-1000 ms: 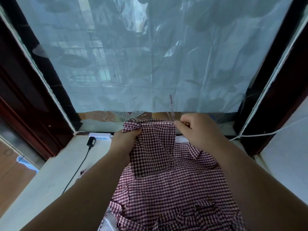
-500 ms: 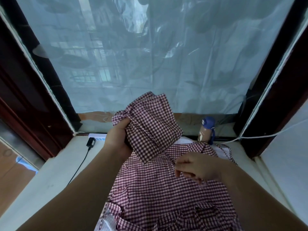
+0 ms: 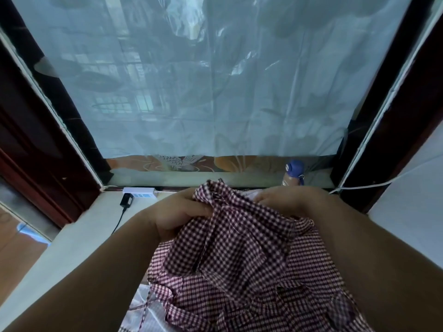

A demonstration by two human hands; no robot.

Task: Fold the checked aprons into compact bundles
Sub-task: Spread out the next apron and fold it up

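On pale ledge (image 3: 72, 248) under plastic-sheeted window, far left: white rectangular power strip (image 3: 140, 190) against back edge, black plug (image 3: 127, 200) with cord just in front. Centre-left: left hand (image 3: 177, 214), fingers curled, gripping bunched upper edge of maroon-and-white checked cotton apron (image 3: 239, 236). Apron crumpled, raised between both hands, draped onto more checked cloth (image 3: 306, 283) lying flat on ledge. Centre-right: right hand (image 3: 285, 200) touching apron's far edge; fingers blurred, partly hidden, grip not determinable. Behind it: blue-capped bottle (image 3: 293, 173), upright. Far right: white cable (image 3: 352, 188) along wall.
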